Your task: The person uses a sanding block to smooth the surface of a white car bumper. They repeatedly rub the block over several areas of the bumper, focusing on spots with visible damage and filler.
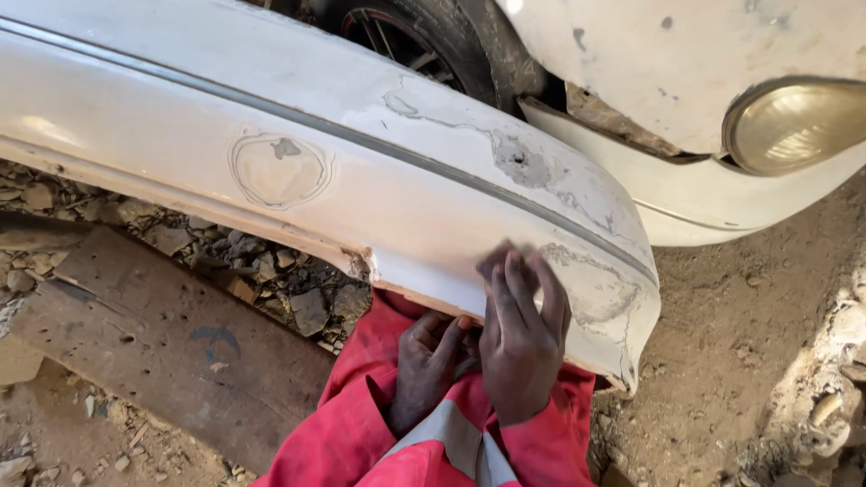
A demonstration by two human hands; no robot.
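Note:
A detached white car bumper (271, 171) lies across the view, its paint sanded and patched with grey filler spots. My right hand (521, 338) presses flat on the bumper's lower right corner, fingers together, over what looks like a small piece of sandpaper (492, 261), blurred. My left hand (428, 361) grips the bumper's bottom edge from underneath, just left of the right hand. Both arms wear red sleeves with a grey reflective stripe.
A white car with a headlight (794, 126) and a front wheel (415, 41) stands behind the bumper. A wooden plank (171, 343) and broken stones (298, 289) lie on the dirt ground at left. Rubble sits at the right edge.

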